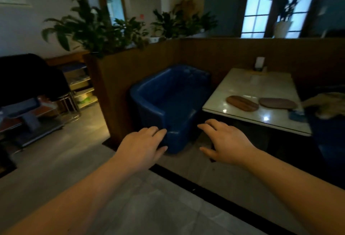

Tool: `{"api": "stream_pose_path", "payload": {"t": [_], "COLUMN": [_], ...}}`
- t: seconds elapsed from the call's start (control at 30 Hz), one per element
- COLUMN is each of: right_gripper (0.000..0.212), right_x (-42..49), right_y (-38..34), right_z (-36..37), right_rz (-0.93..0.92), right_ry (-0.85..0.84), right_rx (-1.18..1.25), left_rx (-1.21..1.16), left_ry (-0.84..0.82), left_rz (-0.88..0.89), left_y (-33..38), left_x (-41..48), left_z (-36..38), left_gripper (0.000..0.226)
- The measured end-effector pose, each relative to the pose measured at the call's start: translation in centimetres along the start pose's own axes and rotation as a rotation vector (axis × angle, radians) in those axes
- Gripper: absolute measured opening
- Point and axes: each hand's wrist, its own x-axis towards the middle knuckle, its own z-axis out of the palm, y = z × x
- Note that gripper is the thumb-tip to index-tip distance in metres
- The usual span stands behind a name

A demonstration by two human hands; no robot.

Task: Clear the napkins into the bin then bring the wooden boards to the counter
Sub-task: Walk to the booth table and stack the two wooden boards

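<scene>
Two oval wooden boards lie flat on the pale glossy bench (248, 89), up and to the right of the right hand (226, 141) and well apart from it. The lighter board (242, 103) is the nearer to that hand; the darker board (277, 103) sits just beside it on the far side, a thin strip of bench showing between them. Their grain is soft with blur. A small blue thing (296, 116) rests near the bench's edge beyond the darker board; what it is cannot be made out. A small white stand (259, 63) at the bench's far end is too blurred to read.

Both hands are held out in the air, palms down, fingers loosely spread and gripping nothing. The left hand (143, 145) hangs in front of the near corner of a blue armchair (168, 102); whether its fingertips touch the chair cannot be told. The right hand hovers over the floor (149, 197), between the armchair and the bench.

To the right of the right hand, a pale crumpled heap (326, 104) is cut off by the frame edge and hard to identify. Beyond both hands a brown partition (233, 52) carries leafy plants (97, 27). Far to the left of the left hand stand a dim metal cart (31, 115) and shelves (82, 85), their contents unclear.
</scene>
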Motion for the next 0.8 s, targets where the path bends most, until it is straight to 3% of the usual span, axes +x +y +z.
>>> {"api": "stream_pose_path", "payload": {"t": [0.4,0.8], "right_gripper": [0.070,0.066], "right_x": [2.8,13.9], "right_y": [18.1,31.9], "right_z": [4.3,9.1], "right_rz": [0.400,0.790], "right_ry": [-0.004,0.004], "right_rx": [0.061,0.146], "left_rx": [-0.112,-0.313], "left_ry": [0.017,-0.021], "left_rz": [0.245,0.377], "left_y": [2.7,2.7], "left_x": [20.9,46.1], "left_z": [8.6,18.5], "left_gripper": [0.055,0.046]}}
